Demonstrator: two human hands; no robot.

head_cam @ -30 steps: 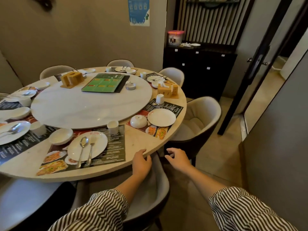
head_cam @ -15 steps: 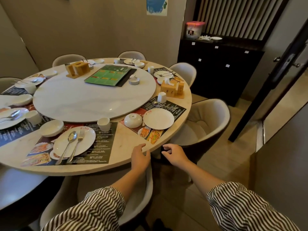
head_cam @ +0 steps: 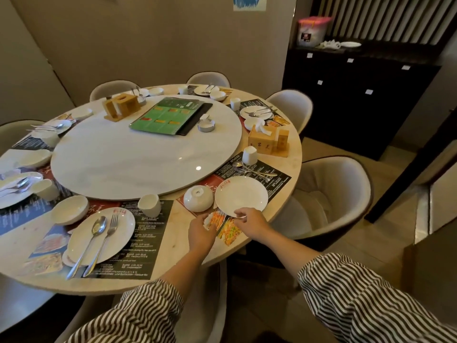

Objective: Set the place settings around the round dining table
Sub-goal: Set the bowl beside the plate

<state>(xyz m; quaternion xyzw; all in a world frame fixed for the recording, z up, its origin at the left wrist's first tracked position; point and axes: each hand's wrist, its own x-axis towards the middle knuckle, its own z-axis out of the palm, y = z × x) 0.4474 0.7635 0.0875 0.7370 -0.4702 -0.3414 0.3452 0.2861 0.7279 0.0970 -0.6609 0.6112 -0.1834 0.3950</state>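
**Both hands on the near-right setting**

Both hands are down at the tabletop point(head_cam: 178, 246) edge, working the setting by the right-hand chair point(head_cam: 331, 194). The right hand point(head_cam: 252, 222) has the near rim of the plate point(head_cam: 241, 196), fingers point(head_cam: 241, 215) curled and clamped on the rim. The left hand point(head_cam: 201, 231) sits just beside it on the placemat point(head_cam: 228, 230), fingers bent down onto the mat's printed corner; whether they pinch the paper or only press it, I cannot tell. An upturned bowl point(head_cam: 198, 198) touches the plate's left side. Behind the plate lie a spoon and fork point(head_cam: 254, 170) and an upturned cup point(head_cam: 249, 155). To the left, a laid setting: second plate point(head_cam: 101, 238) carrying cutlery, with a bowl and cup near. The turntable point(head_cam: 146, 154) holds a green menu point(head_cam: 170, 115).
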